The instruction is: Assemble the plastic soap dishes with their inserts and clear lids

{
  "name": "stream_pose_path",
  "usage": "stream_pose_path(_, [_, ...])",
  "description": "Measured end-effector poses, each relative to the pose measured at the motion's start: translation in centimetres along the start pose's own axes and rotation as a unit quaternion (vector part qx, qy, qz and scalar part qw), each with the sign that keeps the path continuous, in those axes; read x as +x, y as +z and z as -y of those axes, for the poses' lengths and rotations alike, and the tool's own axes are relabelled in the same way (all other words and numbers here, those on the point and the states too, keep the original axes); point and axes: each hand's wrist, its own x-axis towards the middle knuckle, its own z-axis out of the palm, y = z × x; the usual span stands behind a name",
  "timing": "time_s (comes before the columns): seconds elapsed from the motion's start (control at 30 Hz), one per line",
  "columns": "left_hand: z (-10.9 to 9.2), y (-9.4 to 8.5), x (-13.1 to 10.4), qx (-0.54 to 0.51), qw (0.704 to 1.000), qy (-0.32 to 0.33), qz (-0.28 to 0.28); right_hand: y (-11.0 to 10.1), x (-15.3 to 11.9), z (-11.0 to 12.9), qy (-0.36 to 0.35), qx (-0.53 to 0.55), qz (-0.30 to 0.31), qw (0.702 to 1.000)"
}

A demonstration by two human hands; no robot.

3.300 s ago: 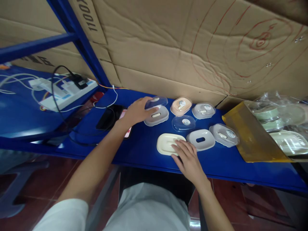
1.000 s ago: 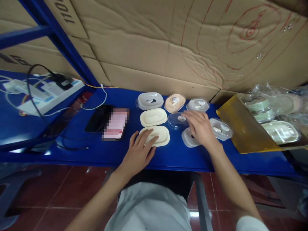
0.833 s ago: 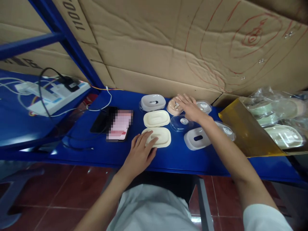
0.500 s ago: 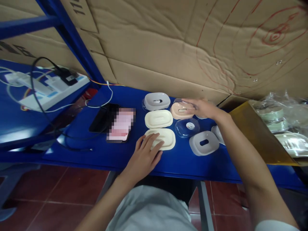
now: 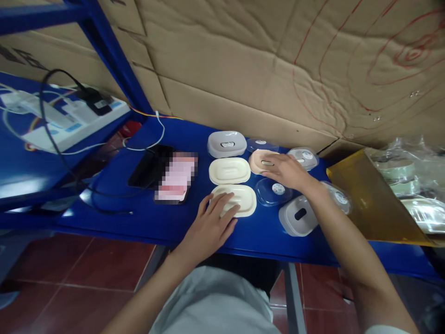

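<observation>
My left hand (image 5: 213, 222) lies with fingers spread on the nearer cream oval tray (image 5: 247, 204). Just behind that tray is a matching cream tray (image 5: 229, 170). My right hand (image 5: 287, 170) has its thumb and fingers around the right end of a peach slotted cover (image 5: 257, 162), hiding part of it. Behind the cover lies a clear lid (image 5: 255, 145), and in front of it another clear lid (image 5: 269, 194) with a round sticker. A whitish slotted box (image 5: 227, 144) sits behind the trays. Nearer my right forearm stands another whitish slotted box (image 5: 295, 220).
Clear-lidded pieces (image 5: 306, 157) lie beyond my right wrist. A phone (image 5: 177, 176) is left of the trays. At the right, a cardboard box (image 5: 375, 199) holds plastic-wrapped pieces. A power strip (image 5: 118, 113) with cables is at far left; cardboard (image 5: 225, 69) backs the blue table.
My right hand has come nearer, from behind the peach cover onto its right end, uncovering the clear lid behind. My left hand stays on the cream tray. The view has shifted slightly.
</observation>
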Motion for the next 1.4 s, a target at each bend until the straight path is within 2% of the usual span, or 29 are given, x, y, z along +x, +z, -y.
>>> stream_pose_path(0.17, [0.1,0.2,-0.1,0.007,1.0,0.004,-0.012,0.7,-0.2,-0.7,-0.01,0.019,-0.002,1.0])
stream_pose_path(0.37, [0.1,0.2,-0.1,0.008,1.0,0.008,-0.011,-1.9,-0.7,-0.4,0.007,0.015,-0.047,0.999])
stream_pose_path(0.47, [0.1,0.1,-0.1,0.006,1.0,0.009,-0.008,-3.7,-2.6,-0.4,0.028,0.021,-0.096,0.995])
stream_pose_path(0.6, [0.1,0.1,0.0,0.004,1.0,0.009,-0.001,-4.9,-7.1,-1.0,0.068,-0.021,-0.141,0.987])
stream_pose_path(0.7, [0.1,0.2,0.0,0.003,1.0,0.005,0.009,-4.1,-10.6,-0.9,0.06,-0.035,-0.136,0.988])
stream_pose_path(0.8, [0.2,0.3,0.0,0.004,1.0,0.007,0.007,-2.6,-12.9,0.2,0.033,-0.008,-0.115,0.993])
stream_pose_path(0.87, [0.2,0.4,-0.1,0.002,1.0,0.01,0.0,-1.9,-13.3,1.4,0.026,0.014,-0.114,0.993])
stream_pose_path(0.97, [0.3,0.6,-0.1,0.0,1.0,0.014,-0.015,-1.8,-12.5,2.2,0.014,0.049,-0.085,0.995])
stream_pose_path(1.07, [0.4,0.7,-0.2,0.0,1.0,0.013,-0.026,-2.4,-10.7,0.1,0.026,0.058,-0.084,0.994])
stream_pose_path(1.17, [0.4,0.7,-0.2,-0.002,1.0,0.015,-0.028,-2.8,-9.0,-4.8,0.089,-0.008,-0.115,0.989])
stream_pose_path(1.27, [0.4,0.6,-0.2,-0.003,1.0,0.015,-0.026,-2.7,-7.6,-9.2,0.123,-0.032,-0.074,0.989])
stream_pose_path(1.33, [0.4,0.6,-0.2,-0.004,1.0,0.012,-0.022,-2.7,-6.9,-10.7,0.111,-0.014,-0.049,0.992])
stream_pose_path(1.4, [0.4,0.5,-0.2,-0.005,1.0,0.011,-0.015,-2.9,-6.4,-10.7,0.099,0.0,-0.042,0.994])
